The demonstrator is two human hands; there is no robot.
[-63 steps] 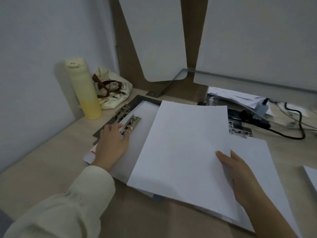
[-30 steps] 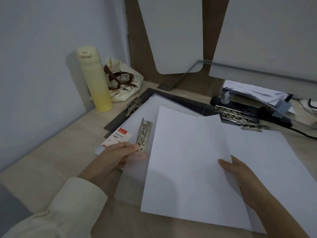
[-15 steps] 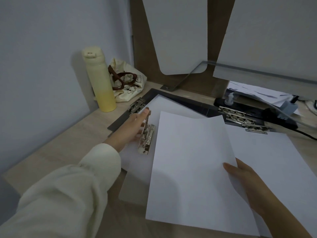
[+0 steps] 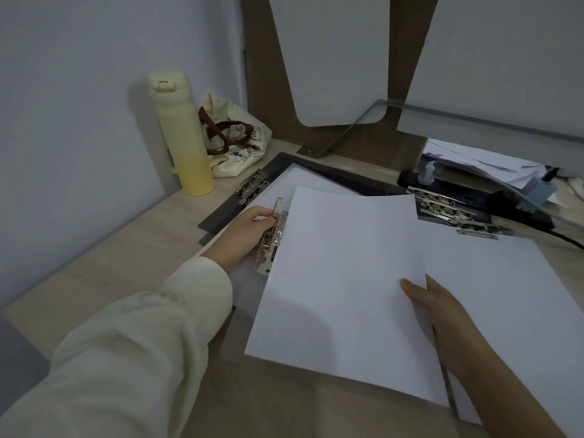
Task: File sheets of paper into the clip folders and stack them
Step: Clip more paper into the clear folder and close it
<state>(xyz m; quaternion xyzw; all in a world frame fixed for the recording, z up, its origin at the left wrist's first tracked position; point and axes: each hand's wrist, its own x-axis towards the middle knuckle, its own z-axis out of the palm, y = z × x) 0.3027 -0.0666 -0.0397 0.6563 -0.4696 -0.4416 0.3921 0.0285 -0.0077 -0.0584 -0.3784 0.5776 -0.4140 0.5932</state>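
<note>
Left hand (image 4: pixel 249 235) grips the clip (image 4: pixel 271 245) of the near folder (image 4: pixel 245 289). Its fingers curl round the lever (image 4: pixel 278 205), which stands raised. A cream sleeve (image 4: pixel 142 358) covers that arm.

Right hand (image 4: pixel 442 314) pinches the sheet (image 4: pixel 341 279) at its right edge, thumb on top, other fingers hidden below. The sheet lies slightly bowed over the near folder at the centre of the desk (image 4: pixel 110 248). Its left edge is right against the clip; can't tell whether the edge sits under the clamp. The folder shows as a pale strip left of the sheet.

Right of the sheet, a second paper (image 4: pixel 505 295) lies flat, partly under the sheet and the right hand. Beyond it sits a pile (image 4: pixel 455 213) of dark folders with metal clips.

At far centre a dark folder (image 4: pixel 335 175) lies flat with white paper in it. Its own far clip (image 4: pixel 252 186) is on the left edge, just beyond the left hand.

A yellow bottle (image 4: pixel 181 134) stands upright at far left by the wall. A cream bag (image 4: pixel 240 147) with brown handles is just right of it; can't tell if they touch.

A black power strip (image 4: pixel 512 202) runs along the far right behind the pile, with loose papers (image 4: pixel 474 159) beyond it.
</note>
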